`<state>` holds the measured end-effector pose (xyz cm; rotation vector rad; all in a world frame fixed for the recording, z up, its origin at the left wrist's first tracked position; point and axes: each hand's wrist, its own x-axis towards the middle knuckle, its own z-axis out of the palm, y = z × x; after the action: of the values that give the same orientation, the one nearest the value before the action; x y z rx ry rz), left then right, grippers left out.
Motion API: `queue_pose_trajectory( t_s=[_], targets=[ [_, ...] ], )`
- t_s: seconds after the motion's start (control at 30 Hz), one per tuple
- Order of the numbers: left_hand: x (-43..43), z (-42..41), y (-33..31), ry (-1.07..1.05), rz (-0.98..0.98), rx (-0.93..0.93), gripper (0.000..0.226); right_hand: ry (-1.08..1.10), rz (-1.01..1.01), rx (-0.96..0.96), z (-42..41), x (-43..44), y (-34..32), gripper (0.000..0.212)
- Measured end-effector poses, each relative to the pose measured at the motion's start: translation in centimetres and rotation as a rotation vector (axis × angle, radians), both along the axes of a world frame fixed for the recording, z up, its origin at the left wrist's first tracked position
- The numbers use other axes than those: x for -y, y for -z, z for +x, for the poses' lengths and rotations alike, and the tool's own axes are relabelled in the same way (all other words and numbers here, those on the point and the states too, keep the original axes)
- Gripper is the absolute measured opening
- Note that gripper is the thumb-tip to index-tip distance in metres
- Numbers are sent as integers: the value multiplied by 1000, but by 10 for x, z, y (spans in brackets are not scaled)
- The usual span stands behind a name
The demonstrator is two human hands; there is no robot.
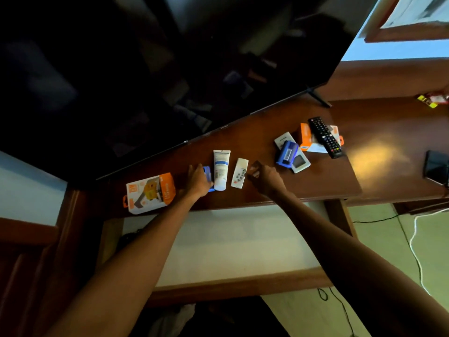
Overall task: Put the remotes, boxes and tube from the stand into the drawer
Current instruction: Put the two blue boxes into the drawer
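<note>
On the wooden stand [279,181] lie a white tube [221,170], a small white remote [240,173], an orange-and-white box [149,192], a blue box [287,153] on top of a white remote [300,162], and a black remote [325,137] across another orange box [306,137]. My left hand [198,180] rests over a small blue box [207,175], just left of the tube; its grip is hard to judge. My right hand [263,176] hovers beside the small white remote with fingers apart, touching its right edge. Below the stand the drawer [243,280] stands pulled out, its pale inside showing.
A large dark TV screen [158,69] leans over the back of the stand, its foot [319,97] at the right. A dark device [436,167] and a red-yellow item [431,100] sit at the far right. Cables [413,239] trail on the green floor.
</note>
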<state>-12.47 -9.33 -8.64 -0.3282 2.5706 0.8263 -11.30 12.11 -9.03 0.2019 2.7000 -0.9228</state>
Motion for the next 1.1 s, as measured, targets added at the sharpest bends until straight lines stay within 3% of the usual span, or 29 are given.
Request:
queue_pose_trajectory(
  t_s=[0.17,0.3,0.47,0.57,0.63,0.73,0.93,1.1],
  targets=[
    [0,-3,0,-91,34,-15,80,-68,-32,-18,-12,-14,-10,35],
    [1,-12,-9,-115,28,-207,45,-16,43,-126,-26,-42,-23,33],
    [-23,-30,-28,-68,219,-423,39,-12,290,-150,-49,-87,-21,63],
    [-44,-38,-34,-67,453,-412,44,-127,437,-61,-51,-100,-11,96],
    [-53,-39,-31,-80,538,-384,45,-183,479,-68,-50,-103,-4,97],
    [-61,-34,-29,-102,618,-347,46,-174,419,-143,-48,-103,-3,84],
    [-48,-13,-30,-103,642,-330,50,-163,170,-261,-30,-88,-15,91],
    [-17,21,-36,-114,687,-335,59,-276,51,-375,-1,-44,-39,90]
  ],
)
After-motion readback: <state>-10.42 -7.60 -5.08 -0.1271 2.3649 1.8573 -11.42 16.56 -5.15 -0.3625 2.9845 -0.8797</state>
